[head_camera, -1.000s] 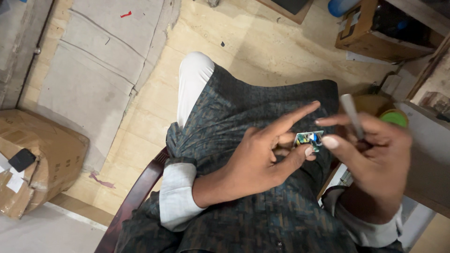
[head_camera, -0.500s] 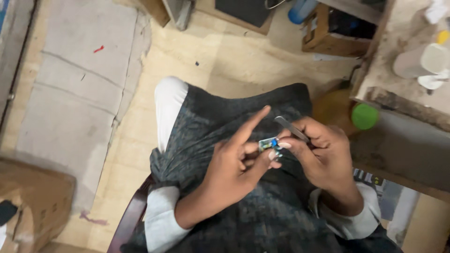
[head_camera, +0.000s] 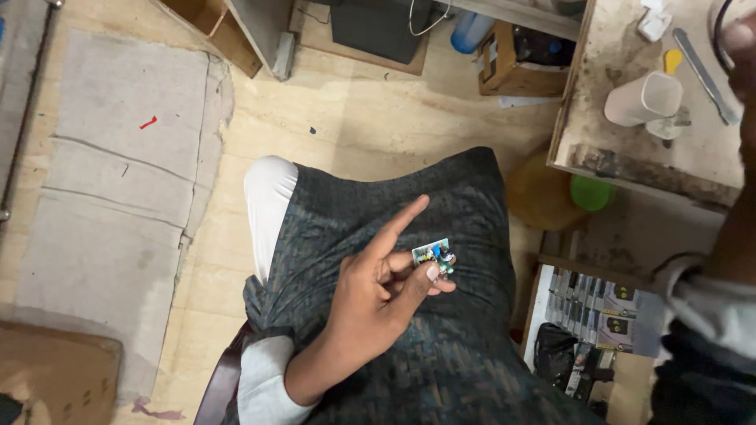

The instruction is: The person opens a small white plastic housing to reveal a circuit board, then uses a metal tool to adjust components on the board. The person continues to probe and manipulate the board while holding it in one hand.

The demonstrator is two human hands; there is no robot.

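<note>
Head view of a seated person. At the centre of the frame the left hand (head_camera: 378,295) pinches one small circuit board (head_camera: 434,256) between thumb and middle fingers, the index finger pointing free toward the upper right; the board hangs over the lap, clear of the dark patterned garment (head_camera: 441,197). The right hand (head_camera: 740,47) sits at the upper right edge above the surface (head_camera: 583,86), mostly cut off and blurred, so whether it is open or closed cannot be told. Judged risk: the board is held only by its edge at the fingertips, so a slackened pinch would probably drop it into the lap or onto the pale floor (head_camera: 362,118), where a piece this small is easily lost; the reach made with the gaze off the surface could knock over the white cup (head_camera: 642,98). Count: one board, one cup, one flat metal tool (head_camera: 706,67) and one yellow piece (head_camera: 672,60) on the surface, one green lid (head_camera: 591,193) below it, one blue bottle (head_camera: 471,31) at top centre.
</note>
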